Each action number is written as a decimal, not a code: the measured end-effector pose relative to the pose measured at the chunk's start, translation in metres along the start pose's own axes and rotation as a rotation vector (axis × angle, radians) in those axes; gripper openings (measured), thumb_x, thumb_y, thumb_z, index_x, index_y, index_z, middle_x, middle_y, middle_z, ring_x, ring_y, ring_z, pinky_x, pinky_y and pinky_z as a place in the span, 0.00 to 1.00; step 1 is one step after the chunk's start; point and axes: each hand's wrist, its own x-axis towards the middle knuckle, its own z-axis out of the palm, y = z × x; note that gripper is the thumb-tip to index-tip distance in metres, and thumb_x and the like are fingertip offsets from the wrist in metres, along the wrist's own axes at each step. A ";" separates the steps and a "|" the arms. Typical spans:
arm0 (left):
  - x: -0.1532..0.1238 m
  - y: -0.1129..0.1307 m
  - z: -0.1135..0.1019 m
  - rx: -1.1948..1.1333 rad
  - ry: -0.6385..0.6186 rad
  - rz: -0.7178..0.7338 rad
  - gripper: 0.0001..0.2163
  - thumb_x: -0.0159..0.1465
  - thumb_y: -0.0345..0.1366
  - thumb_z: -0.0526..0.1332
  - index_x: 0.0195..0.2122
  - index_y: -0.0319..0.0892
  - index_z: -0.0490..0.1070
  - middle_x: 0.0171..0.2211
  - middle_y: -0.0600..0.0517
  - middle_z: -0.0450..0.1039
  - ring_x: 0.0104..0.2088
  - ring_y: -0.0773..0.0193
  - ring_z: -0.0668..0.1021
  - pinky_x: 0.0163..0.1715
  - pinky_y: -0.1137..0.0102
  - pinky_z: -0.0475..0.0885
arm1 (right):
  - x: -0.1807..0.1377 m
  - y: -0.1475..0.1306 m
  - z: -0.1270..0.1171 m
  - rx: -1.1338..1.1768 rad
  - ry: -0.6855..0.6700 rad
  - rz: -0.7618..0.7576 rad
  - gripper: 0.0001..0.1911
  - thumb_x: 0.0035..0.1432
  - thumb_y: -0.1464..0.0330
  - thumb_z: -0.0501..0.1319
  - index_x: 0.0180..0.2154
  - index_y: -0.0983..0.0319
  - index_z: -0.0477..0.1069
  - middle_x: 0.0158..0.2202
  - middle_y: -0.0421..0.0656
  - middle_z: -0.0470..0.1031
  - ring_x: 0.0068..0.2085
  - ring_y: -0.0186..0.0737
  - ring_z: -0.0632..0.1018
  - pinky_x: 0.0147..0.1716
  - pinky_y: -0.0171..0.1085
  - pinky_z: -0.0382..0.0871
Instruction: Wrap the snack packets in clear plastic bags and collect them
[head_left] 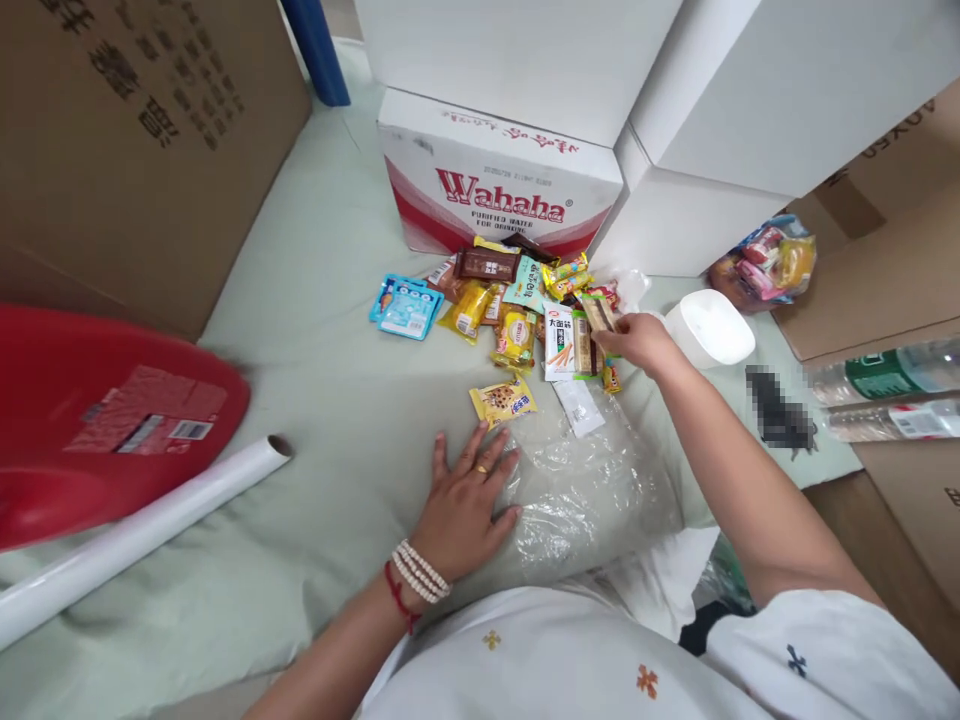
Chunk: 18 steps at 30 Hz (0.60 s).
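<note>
My left hand (466,500) lies flat and open on the pale green cloth (315,330), its fingers on the edge of a clear plastic bag (592,480). Just beyond it sits a yellow cookie packet (503,400). My right hand (637,340) reaches into a pile of small snack packets (517,300) and pinches a brown-and-white wrapped snack bar (598,312). A white packet with sticks printed on it (559,342) lies beside that hand. Two blue packets (407,305) rest at the pile's left.
A Wahaha water carton (499,180) and white boxes (750,110) stand behind the pile. Brown cartons flank left (142,140) and right (885,240). A red plastic item (105,420), a white roll (142,520), a white lidded tub (709,328), a filled snack bag (765,260) and bottles (892,385) surround.
</note>
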 end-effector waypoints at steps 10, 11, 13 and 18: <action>0.004 0.006 -0.003 0.008 0.010 -0.031 0.23 0.69 0.50 0.57 0.62 0.49 0.71 0.71 0.44 0.62 0.74 0.42 0.57 0.69 0.32 0.34 | -0.018 -0.017 0.030 -0.171 -0.073 0.037 0.29 0.57 0.57 0.68 0.53 0.68 0.73 0.50 0.61 0.79 0.50 0.57 0.80 0.42 0.41 0.71; 0.005 0.007 -0.003 0.012 0.015 -0.045 0.22 0.69 0.51 0.57 0.61 0.49 0.72 0.70 0.44 0.64 0.73 0.42 0.58 0.69 0.31 0.34 | -0.021 -0.015 0.032 -0.153 -0.057 0.049 0.30 0.56 0.58 0.69 0.55 0.68 0.71 0.51 0.62 0.78 0.50 0.57 0.80 0.42 0.42 0.71; 0.007 0.009 -0.002 0.025 0.019 -0.072 0.22 0.68 0.52 0.60 0.60 0.49 0.72 0.69 0.44 0.65 0.73 0.41 0.59 0.68 0.29 0.34 | -0.027 -0.010 0.036 -0.118 -0.020 0.044 0.33 0.56 0.57 0.68 0.58 0.67 0.68 0.53 0.61 0.77 0.52 0.58 0.79 0.43 0.43 0.72; 0.009 0.004 -0.004 0.073 -0.041 -0.104 0.30 0.62 0.51 0.66 0.65 0.51 0.67 0.72 0.43 0.59 0.74 0.37 0.54 0.65 0.25 0.35 | -0.042 0.013 0.021 -0.091 0.031 -0.027 0.29 0.57 0.59 0.67 0.57 0.62 0.70 0.52 0.55 0.79 0.49 0.57 0.80 0.41 0.43 0.71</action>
